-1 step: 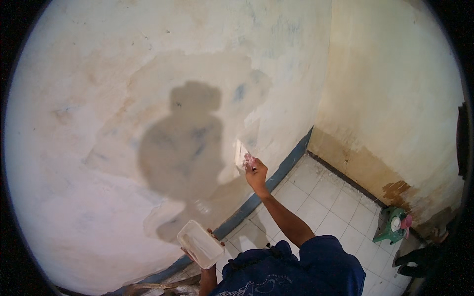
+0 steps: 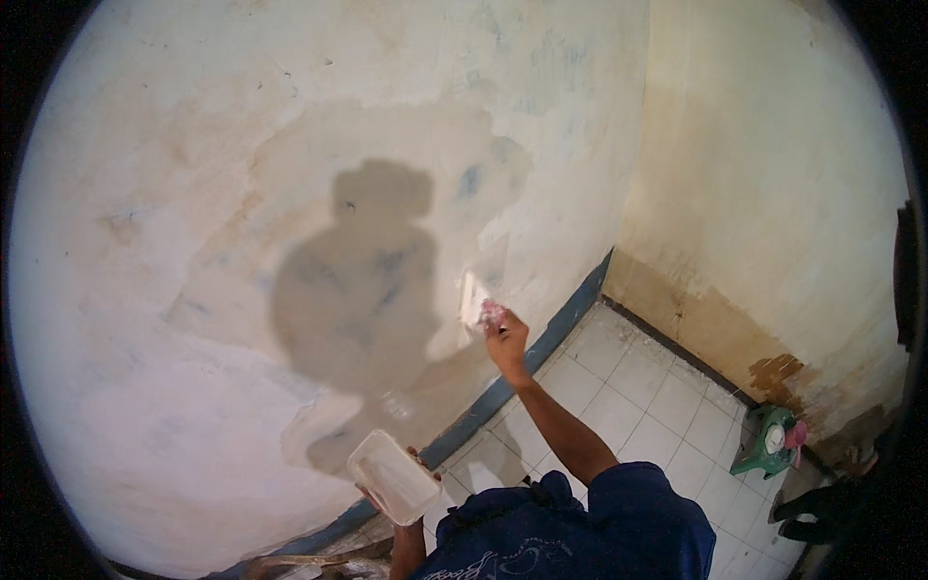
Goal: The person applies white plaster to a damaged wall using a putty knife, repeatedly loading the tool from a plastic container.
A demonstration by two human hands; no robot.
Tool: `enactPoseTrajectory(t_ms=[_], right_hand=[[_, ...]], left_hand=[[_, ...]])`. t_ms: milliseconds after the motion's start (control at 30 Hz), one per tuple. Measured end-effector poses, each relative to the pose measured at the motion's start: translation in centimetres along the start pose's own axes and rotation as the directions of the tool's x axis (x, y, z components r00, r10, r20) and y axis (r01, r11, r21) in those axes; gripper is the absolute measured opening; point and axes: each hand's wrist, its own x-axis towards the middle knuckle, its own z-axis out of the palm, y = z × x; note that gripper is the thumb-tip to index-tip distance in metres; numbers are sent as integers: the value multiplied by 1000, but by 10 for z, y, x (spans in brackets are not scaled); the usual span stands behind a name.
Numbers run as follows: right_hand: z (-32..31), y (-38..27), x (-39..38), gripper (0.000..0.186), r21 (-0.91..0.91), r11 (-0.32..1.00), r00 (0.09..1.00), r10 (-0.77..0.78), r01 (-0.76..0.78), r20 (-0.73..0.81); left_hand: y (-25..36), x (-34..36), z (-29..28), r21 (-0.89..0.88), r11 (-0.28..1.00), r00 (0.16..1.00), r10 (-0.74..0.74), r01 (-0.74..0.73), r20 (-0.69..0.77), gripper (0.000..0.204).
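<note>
Wall (image 2: 145, 300) patchy w/ bluish spots (image 2: 469, 182) — white-tiled flr (image 2: 609, 416), green stool (image 2: 767, 461) rt.

Whitish spreader (image 2: 472, 298) at wall (image 2: 222, 213), pale rectangular tub (image 2: 393, 478) tilted

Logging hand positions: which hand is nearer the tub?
Left: the left hand holds the tub. The right hand is apart from it, farther up and right in the picture, gripping a scraper.
</note>
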Motion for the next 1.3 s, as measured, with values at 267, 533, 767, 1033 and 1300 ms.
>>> enactPoseTrajectory(t_ms=[267,533,767,1033,1300], right_hand=[[-15,18,78,14,-363,924,965,-196,121,-176],[-20,-11,41,20,44,997,997,-55,58,-55],[15,-4,92,18,-480,851,947,-301,215,-108],[-24,-13,40,9,-207,972,974,-151,115,-169],[0,12,82,17,-405,893,971,-236,197,-47]], left_hand=[[-6,8,27,-124,992,999,-36,35,-5,100],[6,12,8,1,1000,1000,-12,12,-1,102],[-2,12,10,-76,996,999,-45,46,15,102],[7,7,-3,-64,997,999,-30,29,-10,99],[-13,7,29,-183,981,993,-86,70,-82,100]])
